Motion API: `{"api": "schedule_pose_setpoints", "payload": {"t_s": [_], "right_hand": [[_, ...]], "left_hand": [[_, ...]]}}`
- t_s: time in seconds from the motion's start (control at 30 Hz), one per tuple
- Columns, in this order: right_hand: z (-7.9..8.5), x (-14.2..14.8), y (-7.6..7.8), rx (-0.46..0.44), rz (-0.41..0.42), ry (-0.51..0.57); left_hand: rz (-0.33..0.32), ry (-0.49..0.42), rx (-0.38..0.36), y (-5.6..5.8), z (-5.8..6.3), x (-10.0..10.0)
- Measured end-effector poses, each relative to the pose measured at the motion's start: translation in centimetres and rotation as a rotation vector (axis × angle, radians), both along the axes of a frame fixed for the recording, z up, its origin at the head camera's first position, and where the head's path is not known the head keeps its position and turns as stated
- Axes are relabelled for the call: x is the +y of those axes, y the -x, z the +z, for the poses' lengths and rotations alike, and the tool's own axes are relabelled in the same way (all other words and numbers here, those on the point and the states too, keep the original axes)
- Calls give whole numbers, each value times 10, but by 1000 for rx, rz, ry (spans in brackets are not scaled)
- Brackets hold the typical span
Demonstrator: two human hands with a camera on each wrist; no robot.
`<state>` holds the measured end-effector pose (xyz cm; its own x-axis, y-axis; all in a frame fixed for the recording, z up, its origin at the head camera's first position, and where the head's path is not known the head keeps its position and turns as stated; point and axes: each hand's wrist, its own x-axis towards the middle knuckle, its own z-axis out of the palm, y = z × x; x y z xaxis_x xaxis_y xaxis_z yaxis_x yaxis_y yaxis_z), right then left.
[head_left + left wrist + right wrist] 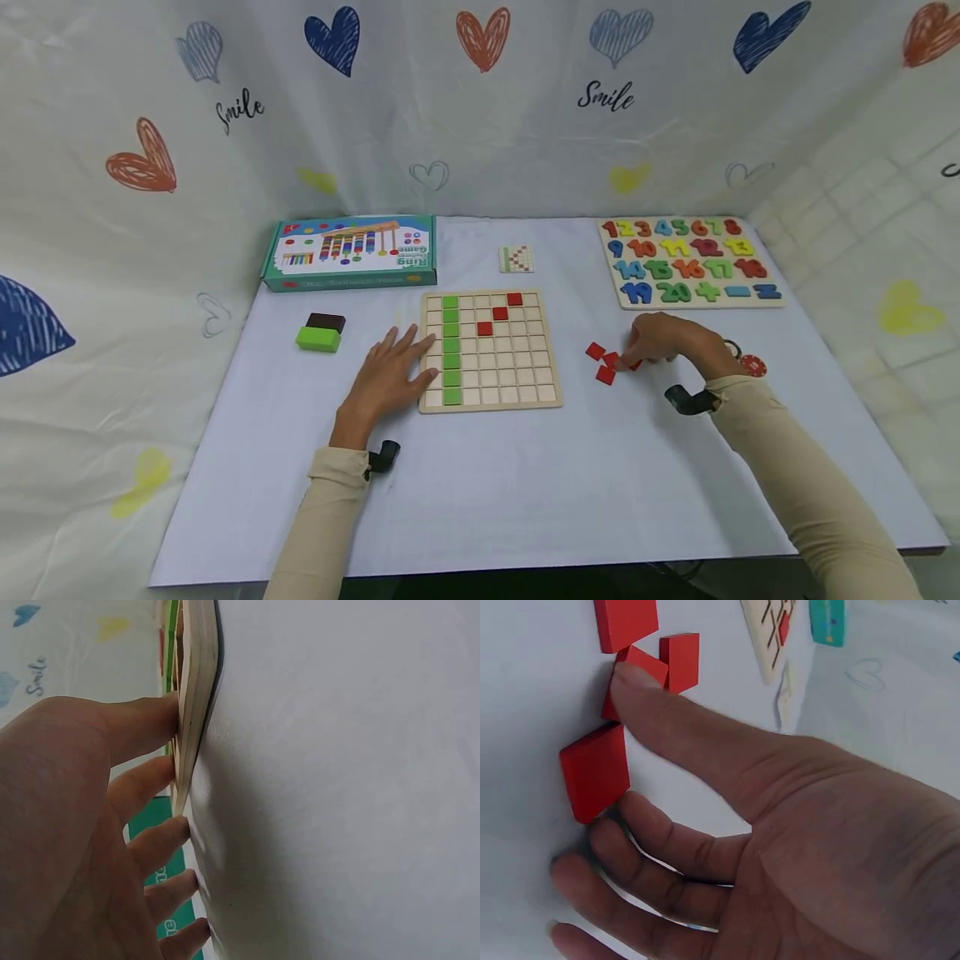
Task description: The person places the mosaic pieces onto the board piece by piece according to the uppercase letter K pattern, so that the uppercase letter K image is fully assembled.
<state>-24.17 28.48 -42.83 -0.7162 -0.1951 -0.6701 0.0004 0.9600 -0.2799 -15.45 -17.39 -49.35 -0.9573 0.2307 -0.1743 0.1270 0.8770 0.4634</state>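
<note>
A wooden grid board (504,358) lies mid-table, with a column of green tiles (451,343) near its left side and three red tiles (500,313) in a diagonal. My left hand (390,372) rests spread at the board's left edge, its thumb and index fingertips on the rim (196,690). To the right of the board, my right hand (660,339) is over a few loose red square tiles (605,375). Its thumb touches one red tile (646,666), while the bent fingers are right at the lower edge of another red tile (596,772).
Left of the board sit a green block (318,339) and a dark brown block (326,322). A game box (352,254), a small pattern card (516,259) and a number puzzle board (693,262) stand along the back. Red round pieces (753,365) lie beyond the right wrist.
</note>
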Motion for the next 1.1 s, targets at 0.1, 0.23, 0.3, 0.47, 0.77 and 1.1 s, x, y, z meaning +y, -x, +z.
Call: {"api": "schedule_pose_setpoints", "payload": {"t_s": [0.1,0.23,0.3,0.47,0.77,1.1], "right_hand": [[0,-2,-2,-38,-28,22],[3,-6,-5,-44,-27,20],[4,-7,-7,-33,-21,21],[3,-4,-6,-9,-10,16],[5,2,-10,22,10,19],[2,7,-14,50,15,82]], "left_hand": [[-2,-6,5,0,-2,0],[-4,-9,12,-1,-2,-1],[-2,-10,15,-1,-2,-1],[-2,-16,18,-1,-2,-1],[2,-10,18,0,-4,-2],[1,-14,24,-1,-2,-1]]}}
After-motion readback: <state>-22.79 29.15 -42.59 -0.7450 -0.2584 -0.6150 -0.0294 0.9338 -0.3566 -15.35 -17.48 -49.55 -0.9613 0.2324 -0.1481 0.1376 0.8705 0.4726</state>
